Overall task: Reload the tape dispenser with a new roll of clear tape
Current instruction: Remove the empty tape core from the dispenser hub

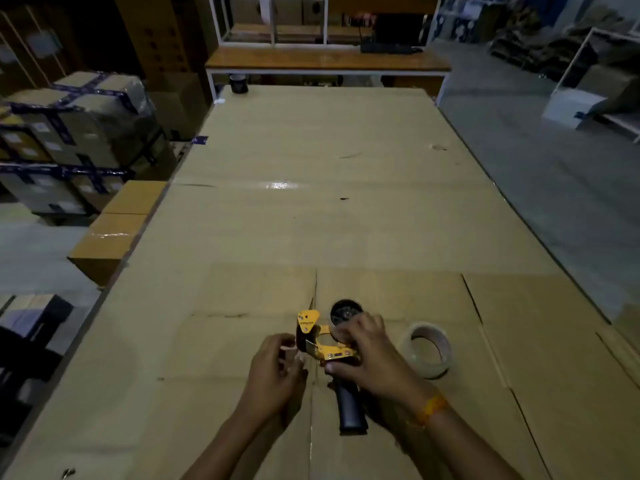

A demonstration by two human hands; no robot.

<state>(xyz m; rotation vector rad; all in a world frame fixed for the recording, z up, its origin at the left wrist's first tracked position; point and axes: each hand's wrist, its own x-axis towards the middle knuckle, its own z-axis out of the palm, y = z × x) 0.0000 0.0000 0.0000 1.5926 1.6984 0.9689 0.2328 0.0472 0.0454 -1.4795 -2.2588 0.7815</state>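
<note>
Low in the centre of the frame, a yellow metal tape dispenser with a black plastic handle [327, 344] lay on the flattened brown cardboard covering the table [311, 220], its handle pointing toward the bottom edge. The right hand [367, 355] rested over the yellow frame, thumb pressed against the near side and fingers curled across the top, clamping the tool in place. The left hand [277, 368], just to the left, had its fingertips drawn together at the dispenser's front end near the blade; whether they pinched a scrap of tape or only touched the metal could not be told in the dim light. An orange thread band [431, 408] circled the right wrist.

The black round spool hub [344, 311] at the far end of the dispenser appeared bare, with no roll on it. The new roll of clear tape [429, 349] lay flat on the cardboard to the right of the right hand, near it but apart, untouched.

Judged from this, the reload was at an early stage: the hub seemed cleared, and the hands were occupied at the blade end. Seating the new roll on the hub and threading its free end past the roller to the blade remained to be done.
</note>
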